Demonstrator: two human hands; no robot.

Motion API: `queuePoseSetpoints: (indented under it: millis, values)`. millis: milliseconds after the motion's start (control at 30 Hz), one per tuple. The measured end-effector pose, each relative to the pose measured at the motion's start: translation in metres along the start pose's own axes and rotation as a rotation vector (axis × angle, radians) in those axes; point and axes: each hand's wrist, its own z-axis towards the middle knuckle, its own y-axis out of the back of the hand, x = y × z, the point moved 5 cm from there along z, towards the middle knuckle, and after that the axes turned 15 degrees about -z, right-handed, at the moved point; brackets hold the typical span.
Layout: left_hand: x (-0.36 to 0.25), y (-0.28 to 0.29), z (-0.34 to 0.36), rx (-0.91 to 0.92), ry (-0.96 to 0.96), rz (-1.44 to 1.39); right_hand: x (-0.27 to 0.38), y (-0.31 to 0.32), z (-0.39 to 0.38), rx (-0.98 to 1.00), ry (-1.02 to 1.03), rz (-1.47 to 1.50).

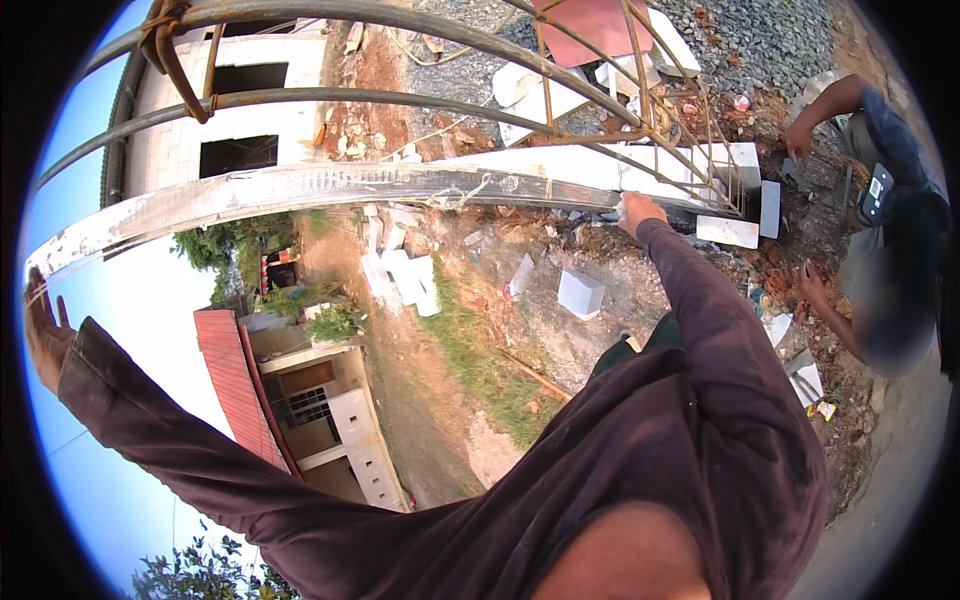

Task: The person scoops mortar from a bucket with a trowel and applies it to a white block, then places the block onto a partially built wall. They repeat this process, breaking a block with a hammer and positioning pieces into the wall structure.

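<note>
A long white-painted board (330, 190) runs across the view from far left to upper right. My left hand (42, 335) is at the board's left end, arm stretched wide in a dark maroon sleeve; its fingers look spread against the end. My right hand (638, 211) rests on the board's right part, palm down, beside a rusty rebar cage (680, 110). Whether either hand closes around the board is hard to tell.
Curved steel bars (300, 97) arc above the board. White blocks (581, 293) and rubble lie on the ground. Another person (885, 250) crouches at right, hands near bricks. A red-roofed building (240, 385) and grass are at left.
</note>
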Motion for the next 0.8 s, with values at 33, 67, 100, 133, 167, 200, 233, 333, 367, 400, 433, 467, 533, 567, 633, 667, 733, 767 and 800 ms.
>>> queuePoseSetpoints:
  millis: [33, 67, 100, 133, 167, 200, 233, 333, 367, 400, 433, 467, 533, 567, 633, 667, 733, 767, 800]
  values:
    - [-0.003, -0.005, -0.005, -0.053, 0.05, -0.012, 0.0, 0.002, 0.001, 0.001, 0.001, 0.001]
    - [-0.003, -0.01, -0.008, -0.107, 0.101, -0.024, -0.002, 0.002, 0.0, 0.003, 0.004, 0.001]
    - [-0.008, -0.009, -0.006, -0.155, 0.149, -0.017, 0.002, 0.0, -0.001, 0.008, 0.024, 0.01]
    - [-0.008, -0.008, -0.003, -0.176, 0.178, -0.026, 0.003, 0.0, -0.002, 0.001, 0.03, 0.022]
    - [-0.007, -0.006, -0.001, -0.197, 0.209, -0.033, 0.003, -0.002, -0.004, -0.005, 0.038, 0.034]
    - [-0.001, -0.003, 0.001, -0.228, 0.232, -0.056, 0.0, 0.001, -0.002, -0.024, 0.033, 0.042]
    - [-0.003, 0.001, 0.005, -0.25, 0.254, -0.062, 0.0, -0.002, -0.001, -0.041, 0.046, 0.04]
    - [0.001, 0.005, 0.012, -0.316, 0.323, -0.105, -0.004, -0.006, 0.002, -0.072, 0.071, 0.039]
    - [0.001, 0.002, 0.01, -0.337, 0.307, -0.109, -0.004, -0.007, 0.002, -0.066, 0.083, 0.045]
    - [0.003, 0.003, 0.008, -0.344, 0.291, -0.101, -0.005, -0.007, 0.001, -0.058, 0.091, 0.049]
    - [0.005, 0.004, 0.007, -0.35, 0.274, -0.094, -0.005, -0.007, 0.001, -0.053, 0.089, 0.051]
    - [0.005, 0.005, 0.008, -0.356, 0.256, -0.088, -0.005, -0.007, 0.002, -0.049, 0.087, 0.054]
    - [-0.002, 0.0, 0.006, -0.388, 0.253, -0.091, -0.004, -0.007, -0.001, -0.034, 0.091, 0.062]
    - [-0.005, -0.002, 0.007, -0.401, 0.259, -0.085, -0.002, -0.007, -0.002, -0.031, 0.097, 0.072]
    - [-0.005, -0.004, 0.006, -0.416, 0.259, -0.083, -0.006, -0.008, 0.0, -0.048, 0.1, 0.07]
    - [-0.006, -0.005, 0.005, -0.412, 0.249, -0.076, -0.005, -0.008, 0.001, -0.066, 0.107, 0.067]
    - [-0.007, -0.006, 0.005, -0.4, 0.23, -0.064, -0.007, -0.008, 0.002, -0.081, 0.112, 0.066]
    - [-0.008, -0.007, 0.006, -0.391, 0.218, -0.057, -0.007, -0.007, 0.004, -0.082, 0.111, 0.072]
    - [-0.005, -0.007, 0.003, -0.382, 0.215, -0.051, -0.008, -0.007, 0.003, -0.075, 0.11, 0.071]
